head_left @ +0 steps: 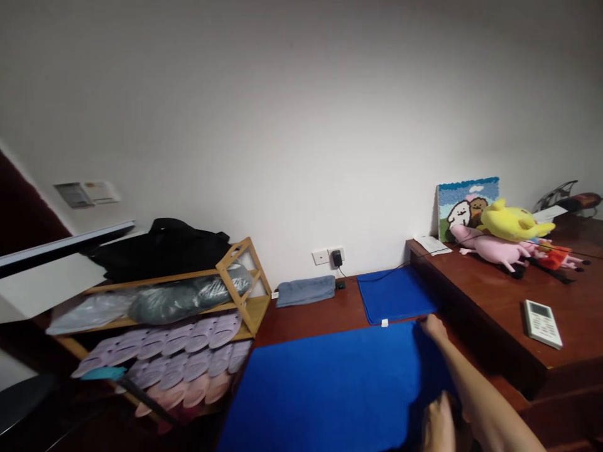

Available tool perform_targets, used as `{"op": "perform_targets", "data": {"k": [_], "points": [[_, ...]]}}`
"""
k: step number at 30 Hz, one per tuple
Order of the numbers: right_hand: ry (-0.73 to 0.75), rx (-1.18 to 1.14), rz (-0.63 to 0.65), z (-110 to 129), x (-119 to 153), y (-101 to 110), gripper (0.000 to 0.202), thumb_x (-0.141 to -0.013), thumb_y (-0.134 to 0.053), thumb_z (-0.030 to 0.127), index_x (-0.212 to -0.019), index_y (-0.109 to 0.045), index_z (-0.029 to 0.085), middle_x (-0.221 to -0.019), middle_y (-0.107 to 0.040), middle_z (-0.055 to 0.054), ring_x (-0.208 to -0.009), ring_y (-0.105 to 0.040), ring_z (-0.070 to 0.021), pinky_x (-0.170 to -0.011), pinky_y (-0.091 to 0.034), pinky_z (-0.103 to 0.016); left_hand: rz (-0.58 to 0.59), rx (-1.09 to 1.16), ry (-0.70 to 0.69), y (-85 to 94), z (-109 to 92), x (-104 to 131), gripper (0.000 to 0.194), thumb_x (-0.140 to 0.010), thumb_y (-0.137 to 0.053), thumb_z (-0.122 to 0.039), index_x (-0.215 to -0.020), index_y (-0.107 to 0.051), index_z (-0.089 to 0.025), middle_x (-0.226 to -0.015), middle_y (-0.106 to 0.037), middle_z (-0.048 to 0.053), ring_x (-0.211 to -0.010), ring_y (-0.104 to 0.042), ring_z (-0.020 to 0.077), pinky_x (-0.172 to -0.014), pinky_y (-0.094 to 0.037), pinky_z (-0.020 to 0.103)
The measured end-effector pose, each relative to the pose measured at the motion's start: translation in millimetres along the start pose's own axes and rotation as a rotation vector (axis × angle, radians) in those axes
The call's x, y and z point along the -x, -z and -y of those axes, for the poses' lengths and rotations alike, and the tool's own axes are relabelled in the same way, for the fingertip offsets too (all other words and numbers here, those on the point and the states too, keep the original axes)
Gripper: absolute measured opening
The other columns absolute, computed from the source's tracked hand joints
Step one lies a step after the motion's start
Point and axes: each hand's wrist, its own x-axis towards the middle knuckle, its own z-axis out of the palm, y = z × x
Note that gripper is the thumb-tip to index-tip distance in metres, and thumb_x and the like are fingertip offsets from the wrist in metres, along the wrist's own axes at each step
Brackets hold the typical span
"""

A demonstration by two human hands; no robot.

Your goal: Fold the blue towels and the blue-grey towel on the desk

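Observation:
A large blue cloth lies spread over the red-brown wooden surface. At its far right corner is my right hand, with the fingers closed on the cloth's edge. Lower down, near the bottom of the view, my left hand is over the cloth's right part; it is blurred and its fingers are hard to make out. A folded blue cloth lies just beyond the large one, and a white tag shows between them. Further left, a folded grey-blue towel rests by the wall.
A wooden rack at left holds purple slippers, wrapped items and a black bag. At right, a raised ledge bears plush toys, a picture and a white remote. A black plug trails a cable.

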Motion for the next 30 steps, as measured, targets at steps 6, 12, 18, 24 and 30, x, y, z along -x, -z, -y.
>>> {"op": "perform_targets", "data": {"k": [6, 12, 18, 24, 30], "points": [[0.074, -0.260, 0.142, 45, 28, 29, 0.032, -0.074, -0.071, 0.052, -0.070, -0.073, 0.020, -0.062, -0.071, -0.007, -0.070, -0.073, -0.0260, -0.069, -0.056, -0.035, -0.296, 0.138, 0.490, 66.8, 6, 51, 0.012, -0.074, -0.071, -0.035, -0.085, -0.066, -0.033, -0.073, -0.069, 0.003, -0.075, -0.068, 0.0237, -0.072, -0.051, 0.037], [0.311, -0.535, 0.285, 147, 59, 31, 0.039, -0.078, -0.069, 0.058, -0.084, -0.072, 0.019, -0.067, -0.070, -0.001, -0.062, -0.066, -0.0156, -0.064, -0.056, -0.028, -0.521, 0.474, 0.349, 170.0, 22, 132, 0.034, -0.082, -0.072, -0.057, -0.083, -0.059, -0.026, -0.060, -0.068, -0.001, -0.061, -0.069, 0.0207, -0.064, -0.053, 0.029], [0.549, -0.566, 0.431, 292, 89, -16, 0.038, -0.082, -0.068, 0.054, -0.087, -0.075, 0.017, -0.085, -0.078, -0.008, -0.077, -0.073, -0.0190, -0.076, -0.059, -0.030, -0.637, 0.581, 0.397, 276.1, 24, 217, 0.045, -0.080, -0.075, -0.068, -0.085, -0.058, -0.026, -0.064, -0.075, 0.002, -0.067, -0.077, 0.0248, -0.067, -0.057, 0.030], [0.787, -0.314, 0.540, 417, 142, -111, 0.016, -0.076, -0.071, 0.026, -0.087, -0.079, 0.018, -0.083, -0.080, -0.004, -0.083, -0.074, -0.0207, -0.080, -0.055, -0.028, -0.778, 0.517, 0.577, 343.3, 63, 305, 0.057, -0.073, -0.074, -0.079, -0.083, -0.061, -0.025, -0.065, -0.077, 0.006, -0.067, -0.077, 0.0269, -0.069, -0.058, 0.033], [0.962, -0.026, 0.603, 471, 188, -205, 0.016, -0.077, -0.067, 0.016, -0.085, -0.080, 0.021, -0.093, -0.081, -0.006, -0.099, -0.073, -0.0223, -0.093, -0.052, -0.028, -1.025, 0.479, 0.702, 334.2, 143, 361, 0.063, -0.068, -0.070, -0.087, -0.076, -0.060, -0.025, -0.053, -0.067, 0.000, -0.054, -0.068, 0.0218, -0.056, -0.052, 0.029]]}}
